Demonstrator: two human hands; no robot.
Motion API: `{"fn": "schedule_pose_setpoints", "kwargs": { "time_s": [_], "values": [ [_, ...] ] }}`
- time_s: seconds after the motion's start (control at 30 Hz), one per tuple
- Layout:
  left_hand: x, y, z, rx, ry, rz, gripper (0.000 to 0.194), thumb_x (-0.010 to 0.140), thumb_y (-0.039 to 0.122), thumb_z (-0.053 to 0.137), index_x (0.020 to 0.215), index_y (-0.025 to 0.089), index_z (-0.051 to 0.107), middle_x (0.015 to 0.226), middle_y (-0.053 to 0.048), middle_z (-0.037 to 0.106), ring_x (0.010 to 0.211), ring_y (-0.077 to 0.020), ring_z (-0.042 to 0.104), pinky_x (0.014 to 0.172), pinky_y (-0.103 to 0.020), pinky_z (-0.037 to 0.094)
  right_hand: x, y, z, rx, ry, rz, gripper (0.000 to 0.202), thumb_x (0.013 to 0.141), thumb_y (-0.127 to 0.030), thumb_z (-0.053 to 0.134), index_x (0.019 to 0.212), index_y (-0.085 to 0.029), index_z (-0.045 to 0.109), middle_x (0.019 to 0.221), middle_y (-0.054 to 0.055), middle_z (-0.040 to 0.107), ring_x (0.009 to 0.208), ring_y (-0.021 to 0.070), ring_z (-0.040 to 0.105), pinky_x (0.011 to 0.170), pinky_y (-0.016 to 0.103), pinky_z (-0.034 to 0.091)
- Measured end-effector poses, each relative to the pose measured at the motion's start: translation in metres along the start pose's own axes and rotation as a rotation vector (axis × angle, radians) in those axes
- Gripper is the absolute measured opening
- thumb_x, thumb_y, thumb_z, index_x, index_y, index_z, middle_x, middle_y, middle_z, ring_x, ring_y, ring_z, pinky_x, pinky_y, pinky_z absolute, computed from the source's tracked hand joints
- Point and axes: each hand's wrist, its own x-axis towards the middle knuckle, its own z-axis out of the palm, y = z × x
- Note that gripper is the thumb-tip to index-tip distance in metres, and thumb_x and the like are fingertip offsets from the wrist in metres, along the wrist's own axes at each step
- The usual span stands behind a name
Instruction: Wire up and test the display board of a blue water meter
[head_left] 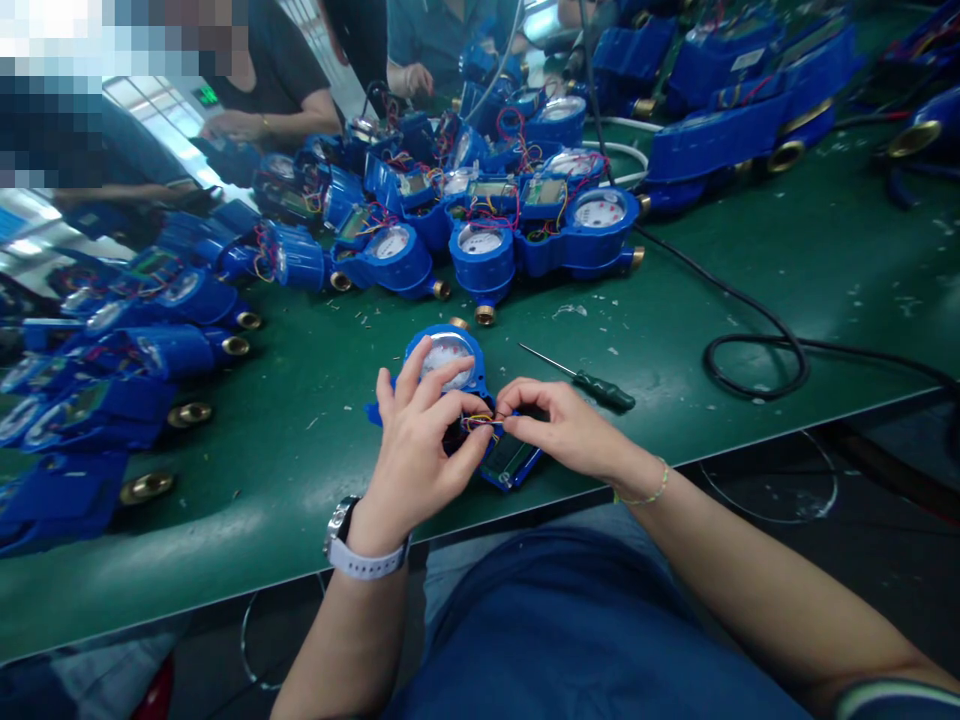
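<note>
From here, the left hand (pixel 418 445) and right hand (pixel 559 428) are both pinching skinny wires (pixel 475 424) on a round-faced blue meter (pixel 454 348), on the slick green table (pixel 300 420) (flecked with scraps (pixel 574 310)). Thin-shafted screwdriver (pixel 604 390) lies near.

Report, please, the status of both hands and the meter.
Left hand, right hand: pinching wires. Meter on table, partly covered by left hand. Screwdriver beyond right hand, apparently not in the way.
</note>
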Motion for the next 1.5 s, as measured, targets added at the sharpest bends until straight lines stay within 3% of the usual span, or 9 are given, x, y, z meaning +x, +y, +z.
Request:
{"fn": "schedule_pose_setpoints", "kwargs": {
  "time_s": [0.4,0.63,1.03,1.27,1.5],
  "values": [
    [0.003,0.002,-0.001,-0.006,-0.037,-0.032,0.012,0.088,0.023,0.056,0.077,0.023,0.06,0.133,-0.002,0.062,0.147,-0.0336,0.026,0.113,-0.072,0.012,0.002,-0.003,0.006,0.015,0.05,-0.082,0.007,0.076,-0.021,0.06,0.071,-0.016,0.06,0.078,0.0,0.059,0.078,0.0146,0.051,0.076,0.029,0.037],
    [0.006,0.005,0.0,-0.082,0.051,-0.037,0.011,0.087,0.023,0.059,0.077,0.024,0.064,0.13,-0.002,0.064,0.146,-0.0325,0.028,0.114,-0.069,0.015,0.004,-0.006,0.008,-0.003,0.054,-0.107,0.003,0.073,-0.017,0.061,0.07,-0.016,0.061,0.078,-0.001,0.06,0.078,0.0142,0.052,0.076,0.029,0.037],
    [0.011,0.008,-0.005,0.027,-0.109,-0.015,0.017,0.091,0.023,0.049,0.077,0.023,0.058,0.133,-0.002,0.062,0.146,-0.0321,0.028,0.113,-0.072,0.013,0.002,-0.002,0.005,0.058,0.026,-0.077,0.01,0.076,-0.021,0.061,0.068,-0.016,0.062,0.082,0.001,0.061,0.079,0.0142,0.053,0.078,0.029,0.038],
    [0.01,0.004,-0.007,0.035,-0.128,-0.016,0.011,0.088,0.024,0.053,0.088,0.025,0.064,0.137,-0.004,0.059,0.147,-0.0347,0.023,0.113,-0.074,0.011,0.002,-0.003,0.005,0.028,0.021,-0.078,0.009,0.077,-0.019,0.059,0.068,-0.016,0.061,0.084,0.002,0.062,0.082,0.015,0.054,0.081,0.031,0.04],
    [0.01,0.002,-0.008,-0.014,-0.123,-0.001,0.012,0.088,0.023,0.053,0.08,0.024,0.061,0.133,-0.004,0.062,0.147,-0.0325,0.025,0.114,-0.072,0.01,0.002,-0.004,0.003,0.031,0.009,-0.068,0.008,0.074,-0.016,0.059,0.066,-0.017,0.06,0.082,0.001,0.061,0.08,0.0143,0.053,0.08,0.03,0.04]
  ]
}}
